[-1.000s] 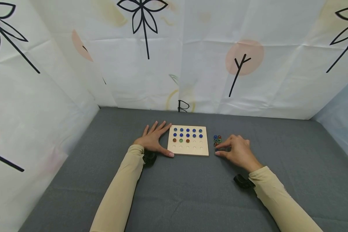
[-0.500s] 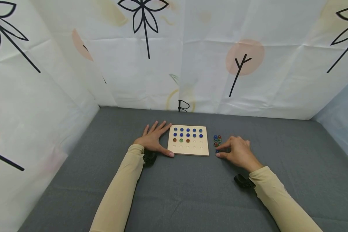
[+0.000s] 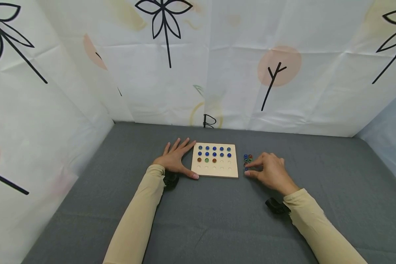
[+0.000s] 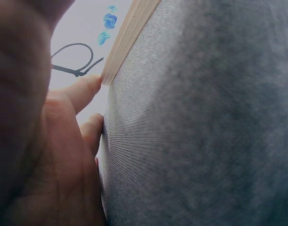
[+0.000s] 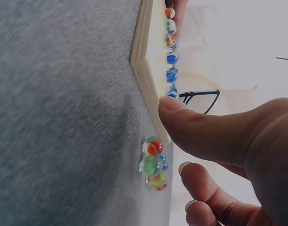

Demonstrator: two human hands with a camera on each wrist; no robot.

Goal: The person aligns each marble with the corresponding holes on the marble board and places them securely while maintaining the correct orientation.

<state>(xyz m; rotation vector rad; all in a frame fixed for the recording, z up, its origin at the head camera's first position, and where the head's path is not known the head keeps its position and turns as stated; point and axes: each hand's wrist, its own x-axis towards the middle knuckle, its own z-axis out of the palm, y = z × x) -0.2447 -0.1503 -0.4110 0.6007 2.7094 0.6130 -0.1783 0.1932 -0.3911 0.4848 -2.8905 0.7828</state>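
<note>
A pale wooden board (image 3: 214,172) with rows of hollows lies flat on the grey cloth. Blue marbles (image 3: 214,148) fill its two far rows; the third row bears a green marble (image 3: 206,160) between two reddish-brown ones. My left hand (image 3: 175,159) is spread at the board's left side, with index and thumb tips at its corners. Right of the board, my right hand (image 3: 273,173) hovers over a small cluster of glass marbles (image 5: 151,165). Its thumb (image 5: 181,125) and index finger stand apart, with no marble pinched between them in the right wrist view. The fingers partly hide the cluster in the head view.
Grey cloth (image 3: 198,220) covers the table around the board. A white patterned sheet (image 3: 231,80) hangs behind and at the left, meeting the table's far edge. Each wrist wears a black device (image 3: 277,206).
My right thumb and index finger have shifted slightly over the near end of the marble cluster. The left hand and the marbles on the board hold their places.
</note>
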